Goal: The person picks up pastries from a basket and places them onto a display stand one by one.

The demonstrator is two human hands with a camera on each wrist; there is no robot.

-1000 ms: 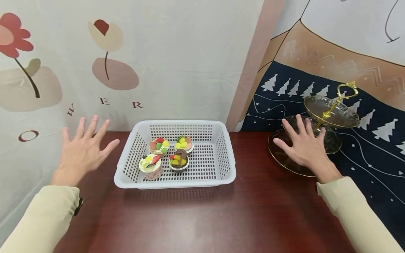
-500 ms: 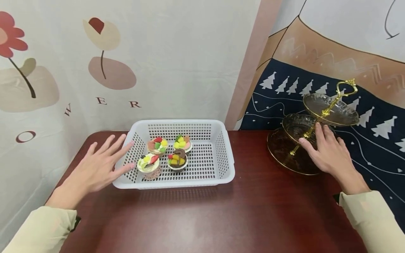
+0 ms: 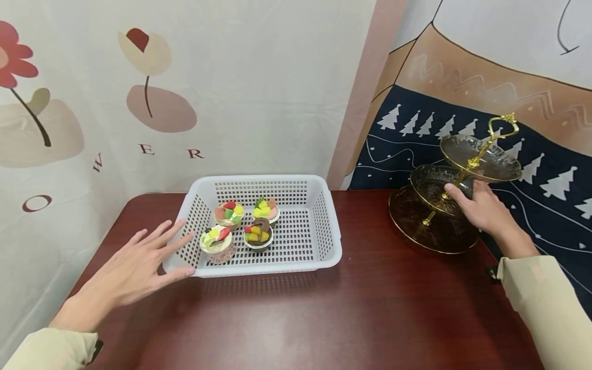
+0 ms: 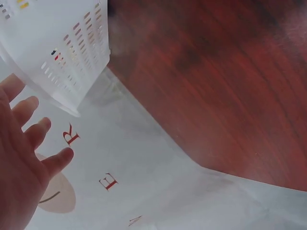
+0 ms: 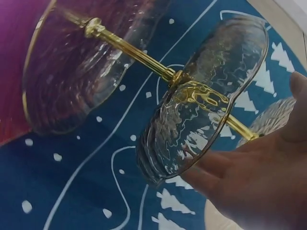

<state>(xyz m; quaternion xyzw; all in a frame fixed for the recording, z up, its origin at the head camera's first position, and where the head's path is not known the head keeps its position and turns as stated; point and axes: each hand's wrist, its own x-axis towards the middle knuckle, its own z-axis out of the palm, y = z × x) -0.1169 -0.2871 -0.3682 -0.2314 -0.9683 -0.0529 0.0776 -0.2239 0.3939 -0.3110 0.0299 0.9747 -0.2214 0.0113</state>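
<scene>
My left hand (image 3: 134,270) is at the left rim of a white perforated plastic basket (image 3: 300,267), fingers straight and spread. In the left wrist view its fingertips (image 4: 41,125) are close to the basket's rim. Inside the basket, on its left side, stand several cupcakes with fruit-like toppings, among them a chocolate one (image 3: 258,236). My right hand (image 3: 490,213) reaches in at the tiered cake stand (image 3: 474,163), between its top and middle plates. In the right wrist view the thumb stands away from the gold pole (image 5: 136,53), while the fingers are partly hidden behind the middle plate's rim (image 5: 211,148).
The dark red wooden table (image 3: 287,318) spans the foreground. A pale printed cloth (image 3: 259,103) hangs behind the basket. Right behind the cake stand is a dark blue cloth (image 3: 393,149) with white trees. The stand's wide bottom plate (image 3: 416,234) lies on the table.
My left hand has moved right and down to the basket's rim. My right hand has moved right, then in between the stand's plates. The basket and stand have stayed on the table.
</scene>
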